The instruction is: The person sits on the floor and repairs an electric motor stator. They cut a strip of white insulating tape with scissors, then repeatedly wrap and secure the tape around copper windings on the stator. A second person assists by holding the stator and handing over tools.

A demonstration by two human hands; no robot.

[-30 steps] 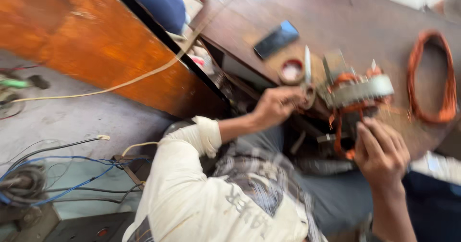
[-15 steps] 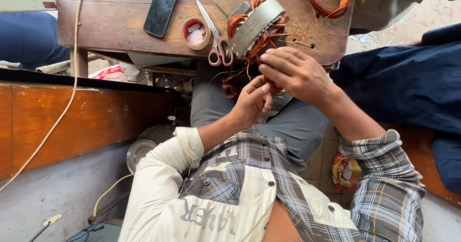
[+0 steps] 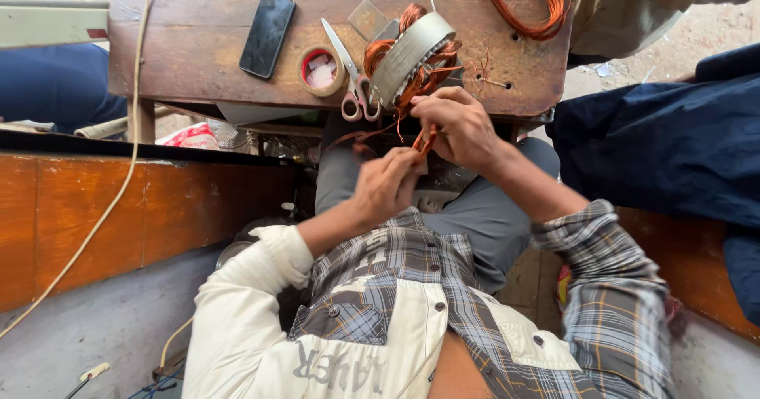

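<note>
The person's left hand (image 3: 385,187) and right hand (image 3: 457,123) meet over the lap, just off the near edge of a worn wooden table (image 3: 198,66). Both work on a bundle of copper wire (image 3: 425,140) that trails from a motor stator (image 3: 412,55); the stator lies tilted on the table at 12 o'clock from the hands, a grey metal ring with orange-brown windings bulging out of both ends. The left hand's fingers are curled together and pinch the lower end of the wire bundle. The right hand's fingers are bent and closed around the upper part of the same bundle, close to the stator's near rim. The two hands are almost touching, the left at about 7 o'clock from the right.

Just beside the stator at its 9 o'clock lies a pair of scissors (image 3: 351,74), blades pointing away from the person and handles at the table edge. At 9 o'clock from the scissors sits a roll of tape (image 3: 321,71), and farther the same way a dark phone (image 3: 267,34) lies face up. A loose coil of orange wire (image 3: 526,7) lies at 1 o'clock from the stator, near the far corner. A pale cord (image 3: 119,185) runs down over the table's left edge and across an orange-brown panel
</note>
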